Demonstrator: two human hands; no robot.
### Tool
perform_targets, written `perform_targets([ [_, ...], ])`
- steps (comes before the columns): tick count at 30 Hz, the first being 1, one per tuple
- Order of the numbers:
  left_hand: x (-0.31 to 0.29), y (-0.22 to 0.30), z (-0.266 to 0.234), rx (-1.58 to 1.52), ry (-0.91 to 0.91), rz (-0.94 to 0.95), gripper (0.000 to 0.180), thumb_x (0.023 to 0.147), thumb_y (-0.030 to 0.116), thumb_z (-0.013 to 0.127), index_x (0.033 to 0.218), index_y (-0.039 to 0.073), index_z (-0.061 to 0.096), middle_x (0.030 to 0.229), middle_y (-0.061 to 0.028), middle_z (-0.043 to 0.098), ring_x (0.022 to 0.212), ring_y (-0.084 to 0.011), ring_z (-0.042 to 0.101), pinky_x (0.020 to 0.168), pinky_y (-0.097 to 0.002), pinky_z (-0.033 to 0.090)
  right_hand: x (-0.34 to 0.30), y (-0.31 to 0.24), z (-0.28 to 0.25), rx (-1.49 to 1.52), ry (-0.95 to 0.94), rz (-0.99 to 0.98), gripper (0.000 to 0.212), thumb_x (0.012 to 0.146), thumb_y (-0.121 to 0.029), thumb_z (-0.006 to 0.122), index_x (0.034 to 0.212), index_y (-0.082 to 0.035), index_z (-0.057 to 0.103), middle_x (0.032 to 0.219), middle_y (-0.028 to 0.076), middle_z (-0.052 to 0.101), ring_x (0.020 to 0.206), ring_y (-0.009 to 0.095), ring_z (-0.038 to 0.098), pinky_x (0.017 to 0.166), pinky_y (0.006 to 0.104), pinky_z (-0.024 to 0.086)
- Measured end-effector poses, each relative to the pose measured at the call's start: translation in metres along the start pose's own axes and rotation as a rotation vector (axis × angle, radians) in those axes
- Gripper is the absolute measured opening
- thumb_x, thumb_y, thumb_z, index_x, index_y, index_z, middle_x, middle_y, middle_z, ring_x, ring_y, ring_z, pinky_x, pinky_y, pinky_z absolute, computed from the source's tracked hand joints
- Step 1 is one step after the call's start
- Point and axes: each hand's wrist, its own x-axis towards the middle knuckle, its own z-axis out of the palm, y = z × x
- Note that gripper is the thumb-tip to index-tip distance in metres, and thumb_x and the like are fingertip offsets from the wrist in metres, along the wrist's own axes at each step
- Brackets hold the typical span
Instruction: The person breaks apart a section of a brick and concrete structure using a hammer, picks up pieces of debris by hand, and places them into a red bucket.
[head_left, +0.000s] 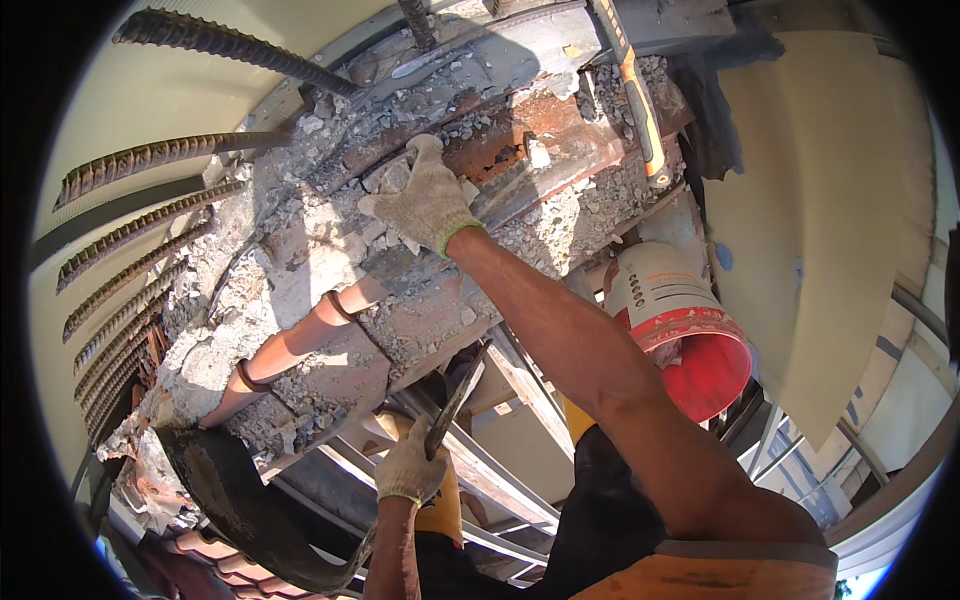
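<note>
My right hand [425, 200], in a pale knit glove with a green cuff, reaches into the rubble on top of the broken concrete beam [530, 235]. Its thumb and fingers close around a grey concrete chunk [393, 178]. Lower down, my gloved left hand [410, 468] is closed on a dark, flat metal bar [462, 390] that tilts up to the right, beside the beam's near edge. The bar's lower end is hidden by the hand. An orange pipe [290, 350] lies along the rubble, left of both hands.
Several rebar ends [150, 165] jut out at the left. A long-handled tool with a yellow and black grip [640, 110] rests at the upper right. A white bucket with a red inside [690, 330] holds rubble. A black curved container [250, 510] sits lower left. Metal framing [500, 470] runs below.
</note>
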Motion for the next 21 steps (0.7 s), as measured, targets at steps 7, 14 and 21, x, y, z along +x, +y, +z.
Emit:
perform_targets([
  [7,0.009,-0.004,0.005,-0.005,0.103,-0.021,0.045,0.093,0.025,0.063,0.137,0.023,0.069,0.13,-0.0173,0.075,0.121,-0.0411,0.072,0.103,-0.0535,0.056,-0.237,0.021,-0.125,0.162,0.124,-0.35,0.076,0.09,-0.004,0.085,0.144,-0.002,0.031,0.137,0.022,0.068,0.123,0.032,0.073,0.099,0.0355,0.063],
  [14,0.018,-0.019,0.001,0.067,0.131,0.052,0.046,0.093,0.026,0.065,0.139,0.022,0.07,0.132,-0.0156,0.074,0.121,-0.0393,0.071,0.104,-0.0515,0.056,-0.415,0.175,-0.263,-0.265,0.42,0.621,0.078,0.092,-0.018,0.085,0.15,-0.005,0.034,0.13,0.018,0.068,0.113,0.024,0.071,0.096,0.0389,0.06],
  [21,0.027,-0.024,-0.001,0.012,0.242,0.026,0.045,0.092,0.023,0.066,0.136,0.019,0.071,0.126,-0.0178,0.074,0.117,-0.0411,0.071,0.102,-0.0527,0.056,-0.307,0.087,-0.199,-0.469,0.209,-0.065,0.034,0.095,-0.022,0.083,0.12,-0.007,0.066,0.098,0.009,0.071,0.086,0.026,0.07,0.08,0.0386,0.059],
])
